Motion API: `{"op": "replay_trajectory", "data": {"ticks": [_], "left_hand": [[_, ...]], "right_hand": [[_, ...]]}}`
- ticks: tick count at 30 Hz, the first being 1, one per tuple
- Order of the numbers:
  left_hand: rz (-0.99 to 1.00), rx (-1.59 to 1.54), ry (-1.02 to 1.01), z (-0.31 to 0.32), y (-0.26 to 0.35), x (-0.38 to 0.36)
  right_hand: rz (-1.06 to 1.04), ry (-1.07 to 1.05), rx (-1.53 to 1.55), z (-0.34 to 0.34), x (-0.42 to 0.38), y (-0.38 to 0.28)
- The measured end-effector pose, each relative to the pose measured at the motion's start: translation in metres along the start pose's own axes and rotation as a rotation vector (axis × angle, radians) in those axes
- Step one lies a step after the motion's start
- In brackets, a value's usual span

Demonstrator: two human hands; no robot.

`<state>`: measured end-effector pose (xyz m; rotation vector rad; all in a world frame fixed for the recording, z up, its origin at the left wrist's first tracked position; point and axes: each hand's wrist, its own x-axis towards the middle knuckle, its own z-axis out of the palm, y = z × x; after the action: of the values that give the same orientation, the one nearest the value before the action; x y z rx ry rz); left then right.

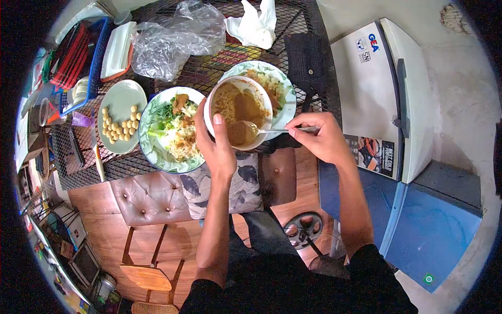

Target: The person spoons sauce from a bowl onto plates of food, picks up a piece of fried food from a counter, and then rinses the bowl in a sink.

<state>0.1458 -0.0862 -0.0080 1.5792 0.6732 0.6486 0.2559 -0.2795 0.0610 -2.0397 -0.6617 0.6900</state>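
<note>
My left hand [217,144] grips a white bowl [208,112] by its left side and tilts it. Brown sauce lies in the bowl. Between thumb and fingers, my right hand [316,137] pinches a metal spoon [272,130], its tip in the sauce. Partly behind the bowl is a green-patterned plate [286,112] of food with brown sauce on it. To the left of the bowl, another patterned plate [154,152] holds greens, shredded food and some brown sauce. Farther left, a pale green plate [121,94] carries several small round balls [121,128].
Clear plastic bags [178,39] and crumpled white tissue [253,23] lie at the back of the mesh table [125,167]. A blue basket [97,68] stands at left. To the right is a refrigerator [366,94]; a cushion [238,186] is below the table edge.
</note>
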Motion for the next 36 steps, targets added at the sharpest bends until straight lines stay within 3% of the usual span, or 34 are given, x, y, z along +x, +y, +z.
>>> {"op": "replay_trajectory", "data": {"ticks": [13, 20, 28, 31, 35, 36], "left_hand": [[-0.05, -0.094, 0.355, -0.047, -0.001, 0.011], [-0.102, -0.23, 0.463, -0.077, 0.004, -0.006], [-0.23, -0.335, 0.593, -0.113, 0.002, -0.033], [-0.24, -0.327, 0.606, -0.128, 0.0, -0.043], [-0.25, -0.352, 0.666, -0.13, 0.008, -0.06], [-0.253, -0.34, 0.662, -0.135, -0.001, -0.069]], "right_hand": [[0.108, 0.31, 0.008, -0.059, 0.013, 0.014], [-0.011, 0.328, -0.219, -0.046, 0.041, 0.038], [0.099, 0.365, -0.5, -0.012, 0.056, 0.0], [-0.001, 0.447, -0.598, -0.002, 0.05, 0.001], [-0.023, 0.48, -0.59, 0.003, 0.036, 0.006], [-0.022, 0.528, -0.405, 0.005, 0.033, 0.016]]}}
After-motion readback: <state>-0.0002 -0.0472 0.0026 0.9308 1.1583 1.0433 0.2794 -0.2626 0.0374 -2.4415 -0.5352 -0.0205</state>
